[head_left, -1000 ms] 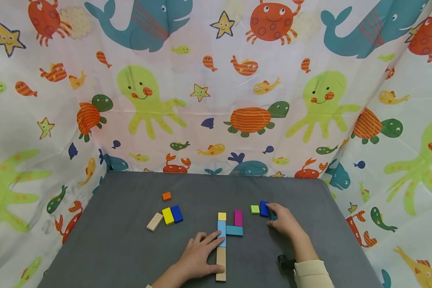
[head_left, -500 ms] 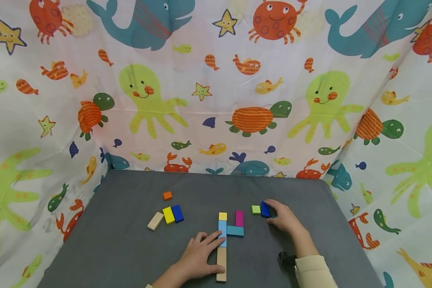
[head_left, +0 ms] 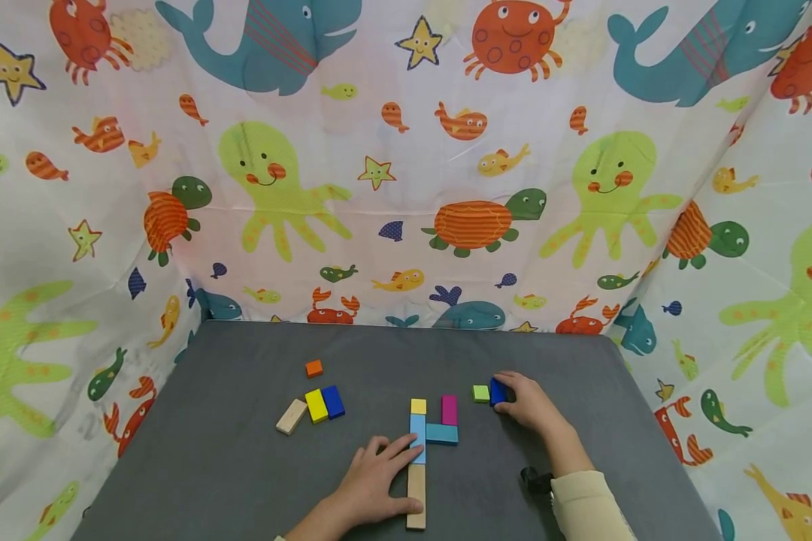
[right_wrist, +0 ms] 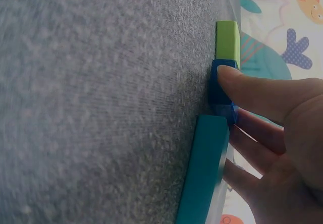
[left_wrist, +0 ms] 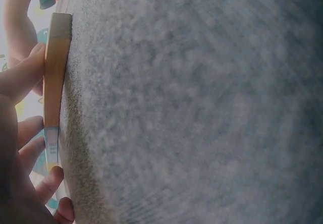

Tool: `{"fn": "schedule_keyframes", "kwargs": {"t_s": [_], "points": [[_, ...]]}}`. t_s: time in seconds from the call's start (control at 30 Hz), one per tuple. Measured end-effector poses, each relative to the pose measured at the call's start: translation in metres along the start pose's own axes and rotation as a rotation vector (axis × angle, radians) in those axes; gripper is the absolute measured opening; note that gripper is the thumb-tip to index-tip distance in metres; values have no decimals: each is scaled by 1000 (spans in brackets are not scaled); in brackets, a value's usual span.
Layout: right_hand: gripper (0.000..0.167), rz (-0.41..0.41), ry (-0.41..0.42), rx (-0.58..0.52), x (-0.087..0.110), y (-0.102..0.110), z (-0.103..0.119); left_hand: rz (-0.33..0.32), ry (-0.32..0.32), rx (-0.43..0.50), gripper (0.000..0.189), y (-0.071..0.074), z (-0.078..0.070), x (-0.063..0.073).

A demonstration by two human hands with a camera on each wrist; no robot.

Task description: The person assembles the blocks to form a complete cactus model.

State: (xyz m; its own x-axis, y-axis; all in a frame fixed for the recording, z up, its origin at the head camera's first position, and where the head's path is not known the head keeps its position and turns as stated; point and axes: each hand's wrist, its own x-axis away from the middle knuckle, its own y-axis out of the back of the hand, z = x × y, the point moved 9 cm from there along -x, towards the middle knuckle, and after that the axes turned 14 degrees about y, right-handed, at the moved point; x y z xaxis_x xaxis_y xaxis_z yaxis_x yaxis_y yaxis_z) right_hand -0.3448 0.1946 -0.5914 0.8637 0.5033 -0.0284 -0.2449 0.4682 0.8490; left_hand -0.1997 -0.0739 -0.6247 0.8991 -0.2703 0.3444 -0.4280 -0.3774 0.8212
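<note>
My right hand (head_left: pixel 536 409) pinches a dark blue block (head_left: pixel 497 391) between thumb and fingers. That block stands beside a lime green block (head_left: pixel 480 394). In the right wrist view a teal block (right_wrist: pixel 204 166) lies close by, hidden under the hand from the head view. My left hand (head_left: pixel 372 482) is spread along a straight row, its thumb touching a long plain wooden block (head_left: pixel 416 481) and its fingertips on a light blue block (head_left: pixel 417 430). A small yellow block (head_left: pixel 418 406) tops this row. To its right sit another teal block (head_left: pixel 443 434) and a magenta block (head_left: pixel 449 410).
Off to the left lie a small orange block (head_left: pixel 314 368), a yellow block (head_left: pixel 316 406), a blue block (head_left: pixel 334 401) and a plain wooden block (head_left: pixel 292 416). A patterned curtain (head_left: pixel 379 248) rises behind the grey table (head_left: pixel 210 451).
My right hand has shifted slightly left and closed its fingers around the dark blue block, covering the teal one in the head view. My left hand stays in place.
</note>
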Motion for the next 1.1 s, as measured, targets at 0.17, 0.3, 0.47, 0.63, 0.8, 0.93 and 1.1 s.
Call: {"fn": "schedule_keyframes", "kwargs": {"t_s": [0.17,0.3,0.47,0.63,0.8,0.93,1.1], "points": [[58,-6,0,4,0,2,0,-2,-9,-7,85,1,-1,0],[59,-29,2,9,-1,7,1,-3,-12,-8,85,2,-1,1],[59,-43,-7,24,-2,12,8,-4,-10,-9,85,2,-1,2],[62,-65,4,24,-2,16,23,-5,-19,-3,85,2,-1,0],[63,-87,31,17,-5,16,39,-5,-19,-3,86,1,-1,0],[63,-99,65,18,-8,16,49,-7,-10,-9,85,2,-1,1],[60,-101,92,12,-11,13,55,-13,-6,-9,85,2,-2,2]]}}
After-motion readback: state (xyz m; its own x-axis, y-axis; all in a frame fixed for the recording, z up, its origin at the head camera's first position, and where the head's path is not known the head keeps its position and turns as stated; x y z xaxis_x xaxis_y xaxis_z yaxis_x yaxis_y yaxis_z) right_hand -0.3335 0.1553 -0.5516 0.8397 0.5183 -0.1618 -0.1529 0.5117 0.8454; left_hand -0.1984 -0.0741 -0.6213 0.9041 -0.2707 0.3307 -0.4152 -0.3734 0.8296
